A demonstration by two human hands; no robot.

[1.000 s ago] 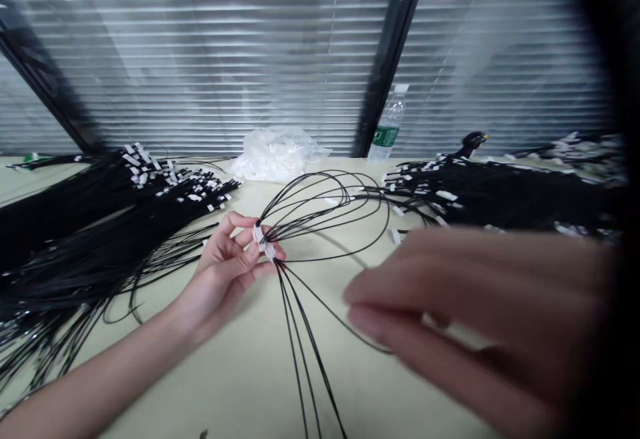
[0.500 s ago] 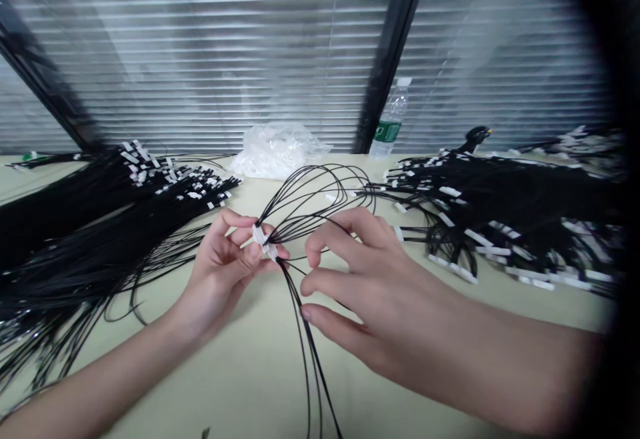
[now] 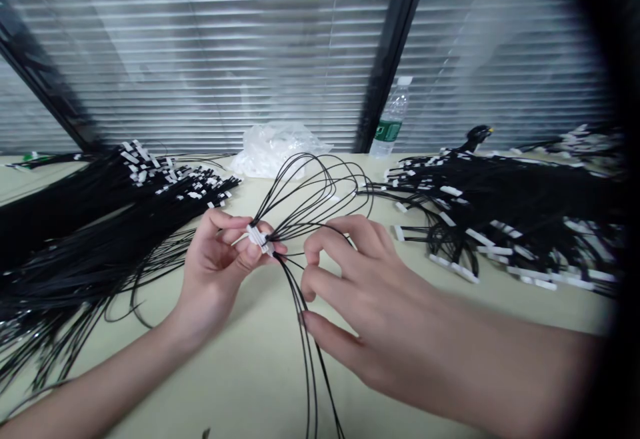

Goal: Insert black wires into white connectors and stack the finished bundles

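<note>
The left hand (image 3: 215, 272) is closed in a pinch on a small stack of white connectors (image 3: 259, 239), held just above the middle of the table (image 3: 240, 385): the thumb presses on the near side, the index finger curls over the upper end, and other fingertips show behind and below. From the connectors, black wires (image 3: 309, 359) run two ways, some arching up and to the right in wide loops, others bending down past the right hand toward the near edge of the view. The right hand (image 3: 370, 292) is about half open, its fingers bent and the tips parted from one another, with the thumb tip at the downward wires and apparently touching them. One thin wire passes out of sight behind its fingers, so whether it grips that strand cannot be told. A clear gap lies between the two hands. To the left of the left hand lies a large wire bundle (image 3: 95, 252) with white ends; beyond the right hand, a second wire pile (image 3: 525, 192) spreads, white plugs along its near side. Behind the loops sit a clear plastic bag (image 3: 277, 149) and an upright bottle (image 3: 389, 129), both near the slatted blinds (image 3: 225, 59).
</note>
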